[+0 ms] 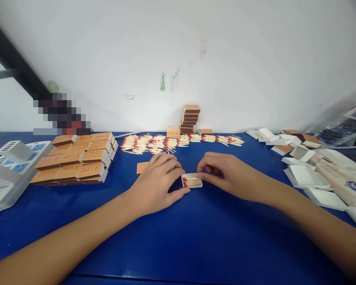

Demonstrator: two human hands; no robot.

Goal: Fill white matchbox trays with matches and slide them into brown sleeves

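Note:
A small white matchbox tray (pixel 192 175) lies on the blue table, filled with red-tipped matches (pixel 192 182). Its left end sits between the thumb and forefinger of my left hand (pixel 158 180), which steadies it. At the tray's upper right corner, the thumb and fingertips of my right hand (pixel 225 174) are pinched together; whatever is between them is too small to make out. Partly covered by my left hand, an orange matchbox sleeve (pixel 141 168) lies just behind it. Loose matches (pixel 136 143) spread in a row of small piles beyond both hands.
Orange matchboxes (pixel 68 160) are stacked at the left, beside a white power strip (pixel 20 162). A taller matchbox stack (pixel 190 118) stands against the wall. On the right lie several white trays (pixel 307 176) and a beige plastic packet (pixel 341 182).

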